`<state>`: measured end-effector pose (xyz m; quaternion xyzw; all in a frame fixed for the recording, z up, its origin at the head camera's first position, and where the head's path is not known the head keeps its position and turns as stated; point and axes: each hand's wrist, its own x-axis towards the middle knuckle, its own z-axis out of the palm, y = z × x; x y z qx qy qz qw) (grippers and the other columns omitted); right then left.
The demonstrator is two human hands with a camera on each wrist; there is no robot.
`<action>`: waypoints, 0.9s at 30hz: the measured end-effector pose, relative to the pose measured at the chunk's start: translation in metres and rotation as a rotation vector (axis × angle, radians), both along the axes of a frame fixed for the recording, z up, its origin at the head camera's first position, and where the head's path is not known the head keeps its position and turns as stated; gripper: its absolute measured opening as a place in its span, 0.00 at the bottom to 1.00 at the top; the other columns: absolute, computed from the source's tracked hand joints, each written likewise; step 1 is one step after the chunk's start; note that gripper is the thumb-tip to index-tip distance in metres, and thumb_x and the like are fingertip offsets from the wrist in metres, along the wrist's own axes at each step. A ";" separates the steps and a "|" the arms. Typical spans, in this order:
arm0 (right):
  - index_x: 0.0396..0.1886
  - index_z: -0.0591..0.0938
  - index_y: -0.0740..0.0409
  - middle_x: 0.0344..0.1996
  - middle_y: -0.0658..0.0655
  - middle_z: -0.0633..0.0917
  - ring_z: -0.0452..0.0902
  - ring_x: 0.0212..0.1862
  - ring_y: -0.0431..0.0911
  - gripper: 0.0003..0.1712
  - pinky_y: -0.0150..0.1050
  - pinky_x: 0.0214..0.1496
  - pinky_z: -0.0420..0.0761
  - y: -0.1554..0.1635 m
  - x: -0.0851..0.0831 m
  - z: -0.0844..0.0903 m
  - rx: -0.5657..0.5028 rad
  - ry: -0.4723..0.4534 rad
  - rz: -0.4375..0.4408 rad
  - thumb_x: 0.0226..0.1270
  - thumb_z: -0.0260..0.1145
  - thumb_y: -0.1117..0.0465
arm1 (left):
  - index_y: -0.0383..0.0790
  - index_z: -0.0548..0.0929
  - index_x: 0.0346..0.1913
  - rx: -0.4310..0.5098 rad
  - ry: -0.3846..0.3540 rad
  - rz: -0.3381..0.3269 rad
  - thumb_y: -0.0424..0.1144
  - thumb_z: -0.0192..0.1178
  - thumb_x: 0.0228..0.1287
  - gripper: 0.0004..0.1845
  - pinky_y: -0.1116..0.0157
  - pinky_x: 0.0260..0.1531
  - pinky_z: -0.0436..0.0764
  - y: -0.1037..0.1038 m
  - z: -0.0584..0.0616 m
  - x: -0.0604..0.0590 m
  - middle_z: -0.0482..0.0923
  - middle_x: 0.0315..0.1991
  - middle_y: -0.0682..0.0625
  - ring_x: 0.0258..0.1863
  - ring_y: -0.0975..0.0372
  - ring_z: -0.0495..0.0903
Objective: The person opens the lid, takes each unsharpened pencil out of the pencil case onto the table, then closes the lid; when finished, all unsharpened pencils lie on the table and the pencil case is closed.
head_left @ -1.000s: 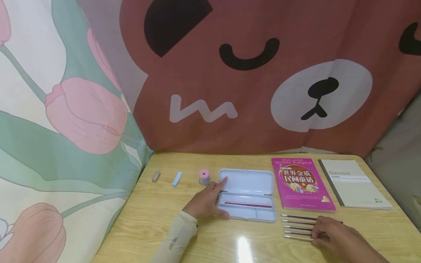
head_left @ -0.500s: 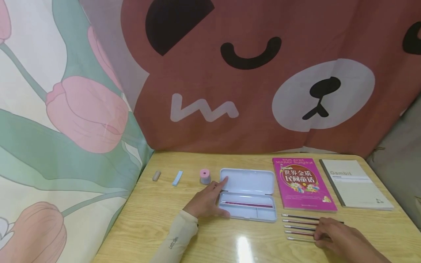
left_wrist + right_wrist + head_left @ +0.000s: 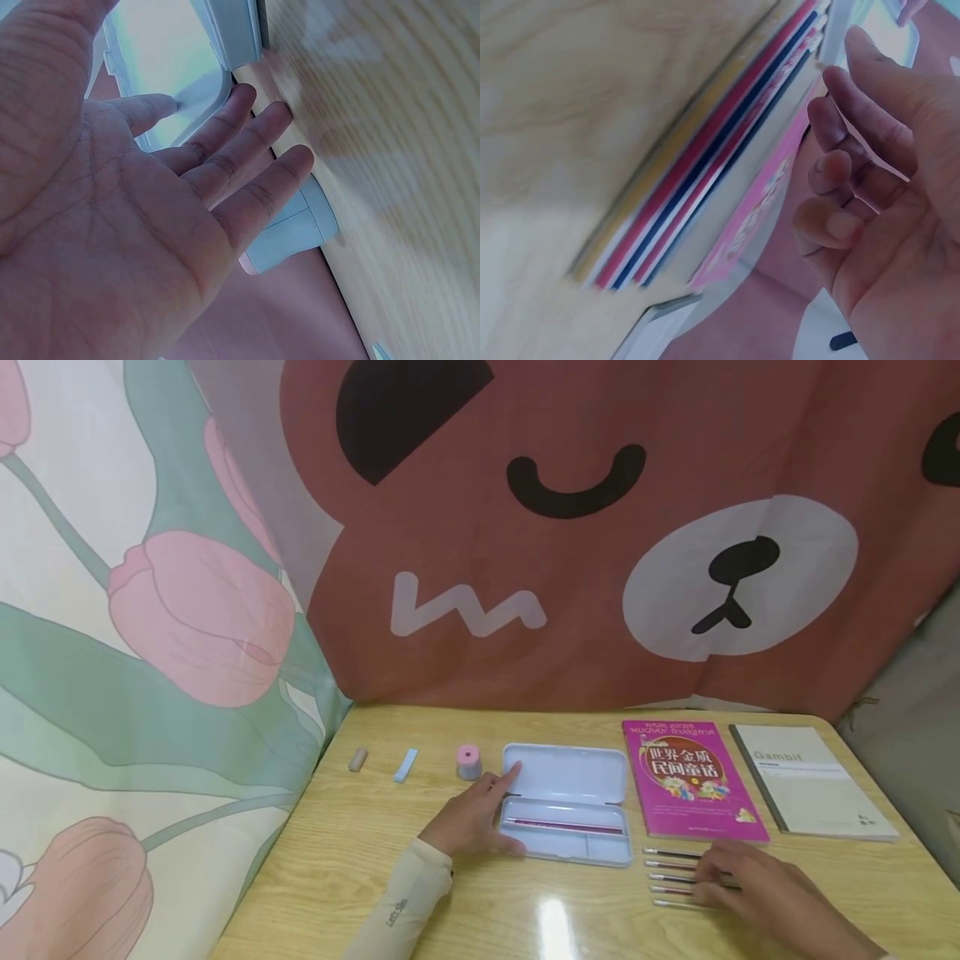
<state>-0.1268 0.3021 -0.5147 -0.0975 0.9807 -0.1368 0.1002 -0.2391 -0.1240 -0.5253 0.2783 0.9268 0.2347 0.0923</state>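
A light-blue pencil case (image 3: 564, 772) lies open on the table, with at least one dark red pencil (image 3: 566, 827) in its long compartment. My left hand (image 3: 472, 818) rests at the case's left side, its index finger against the inside of the lid and its thumb along the front edge; in the left wrist view the fingers look straight. Right of the case, several pencils (image 3: 671, 877) lie side by side, eraser ends to the left. My right hand (image 3: 742, 885) is over their right part, hiding it. In the right wrist view its fingers are loosely bent and hold nothing.
A pink book (image 3: 693, 781) and a pale notebook (image 3: 813, 781) lie behind the pencils. Left of the case stand a pink-topped round sharpener-like object (image 3: 468, 762), a light-blue strip (image 3: 406, 766) and a small grey-brown block (image 3: 358, 760). Printed curtains hang behind the table.
The nearest pencil has shifted slightly right. My right hand came off it, first drawing back right, then moving left and away from me over the pencils. My left hand stays put.
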 end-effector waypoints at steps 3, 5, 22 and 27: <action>0.39 0.85 0.31 0.36 0.30 0.81 0.72 0.39 0.29 0.10 0.41 0.45 0.84 -0.013 -0.006 0.004 -0.036 0.096 0.051 0.71 0.76 0.37 | 0.52 0.51 0.92 0.005 0.000 0.002 0.65 0.84 0.52 0.71 0.66 0.50 0.77 -0.001 0.001 0.000 0.75 0.65 0.49 0.47 0.64 0.72; 0.41 0.86 0.32 0.36 0.29 0.82 0.75 0.39 0.28 0.10 0.40 0.44 0.85 -0.021 -0.011 0.006 -0.064 0.161 0.091 0.72 0.76 0.37 | 0.52 0.51 0.92 0.007 -0.003 0.003 0.65 0.84 0.52 0.71 0.67 0.50 0.77 -0.001 0.001 0.001 0.75 0.64 0.49 0.47 0.64 0.71; 0.56 0.91 0.45 0.48 0.44 0.91 0.88 0.55 0.47 0.19 0.48 0.55 0.89 -0.108 -0.072 0.011 -0.184 0.262 0.280 0.75 0.76 0.41 | 0.51 0.52 0.92 0.013 -0.001 0.015 0.63 0.86 0.52 0.71 0.63 0.56 0.80 0.001 0.006 0.004 0.76 0.66 0.47 0.50 0.63 0.74; 0.55 0.92 0.49 0.48 0.47 0.91 0.88 0.55 0.48 0.20 0.52 0.57 0.88 -0.134 -0.085 0.006 -0.177 0.244 0.336 0.74 0.76 0.42 | 0.51 0.52 0.92 -0.001 0.009 0.017 0.64 0.85 0.53 0.70 0.62 0.58 0.81 0.001 0.006 0.004 0.76 0.67 0.47 0.51 0.63 0.75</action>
